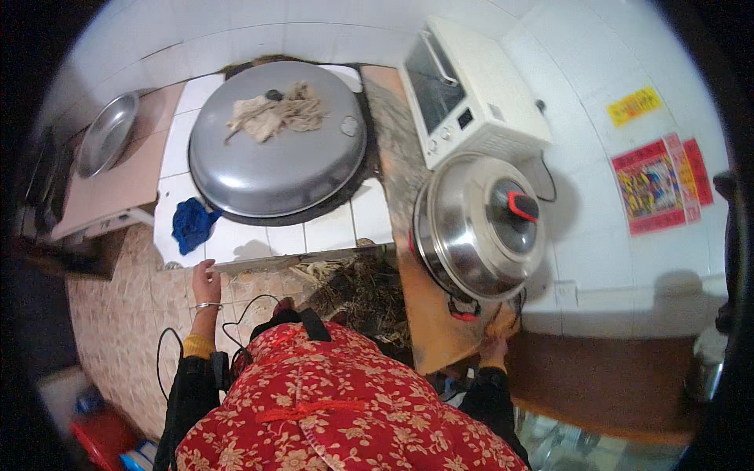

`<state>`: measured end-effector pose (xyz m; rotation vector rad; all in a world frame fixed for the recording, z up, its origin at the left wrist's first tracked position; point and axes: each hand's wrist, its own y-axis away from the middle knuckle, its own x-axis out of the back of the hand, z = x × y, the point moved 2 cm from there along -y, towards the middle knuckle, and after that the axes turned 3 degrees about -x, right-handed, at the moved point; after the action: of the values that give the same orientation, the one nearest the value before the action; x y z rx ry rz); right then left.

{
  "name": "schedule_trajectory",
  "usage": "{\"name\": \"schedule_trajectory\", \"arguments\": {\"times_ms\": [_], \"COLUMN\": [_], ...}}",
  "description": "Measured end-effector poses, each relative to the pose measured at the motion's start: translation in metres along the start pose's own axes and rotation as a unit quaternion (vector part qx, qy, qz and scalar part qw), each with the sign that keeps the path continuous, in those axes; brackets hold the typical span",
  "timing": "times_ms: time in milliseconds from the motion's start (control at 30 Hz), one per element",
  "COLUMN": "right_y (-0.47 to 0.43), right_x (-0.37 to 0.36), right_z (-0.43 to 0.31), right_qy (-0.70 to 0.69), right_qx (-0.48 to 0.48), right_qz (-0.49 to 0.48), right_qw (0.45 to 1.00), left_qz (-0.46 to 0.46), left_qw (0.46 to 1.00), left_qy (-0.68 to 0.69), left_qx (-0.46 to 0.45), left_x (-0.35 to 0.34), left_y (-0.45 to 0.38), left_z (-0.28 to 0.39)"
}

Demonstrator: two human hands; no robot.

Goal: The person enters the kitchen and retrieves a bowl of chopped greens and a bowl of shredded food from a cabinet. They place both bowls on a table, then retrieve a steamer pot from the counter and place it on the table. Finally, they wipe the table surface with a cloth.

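Observation:
My left hand (207, 285), with a bangle at the wrist, is just off the front edge of the white tiled stove top (288, 238); its fingers are partly curled and I see nothing in them. A crumpled blue cloth (193, 225) lies a little beyond it. A large grey metal lid (265, 171) covers the stove's wok opening, with a beige rag (259, 118) draped by its knob. At the right, my right hand (498, 332) is by the wooden board's edge, near a lidded stainless steel steamer pot (465, 229). Its fingers are blurred, so its grip is unclear.
A white countertop oven (471, 100) stands behind the pot. A metal basin (110, 136) sits on the left counter. Straw and twigs (365, 294) lie below the stove's front. A brown surface (601, 377) is at right, and a red object (106, 438) at lower left.

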<state>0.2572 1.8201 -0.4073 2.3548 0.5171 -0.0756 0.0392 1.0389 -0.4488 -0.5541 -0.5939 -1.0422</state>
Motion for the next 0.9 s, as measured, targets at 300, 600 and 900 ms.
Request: {"name": "schedule_trajectory", "arguments": {"times_ms": [300,600,900], "right_y": [0.043,0.190,0.142], "right_x": [-0.134,-0.272,-0.357], "right_z": [-0.041,-0.068,-0.055], "right_qy": [0.121,0.262,0.587], "right_qx": [0.215,0.316,0.564], "right_qz": [0.095,-0.032,-0.098], "right_qw": [0.965,0.911,0.573], "left_qz": [0.001,-0.009,-0.173], "left_qw": [1.000,0.987,0.929], "left_qy": [0.006,-0.148,-0.322], "left_qx": [-0.022,-0.065,-0.046], "left_x": [0.024,0.079,0.082], "left_y": [-0.061,-0.152,-0.154], "left_z": [-0.057,-0.040,-0.035]}}
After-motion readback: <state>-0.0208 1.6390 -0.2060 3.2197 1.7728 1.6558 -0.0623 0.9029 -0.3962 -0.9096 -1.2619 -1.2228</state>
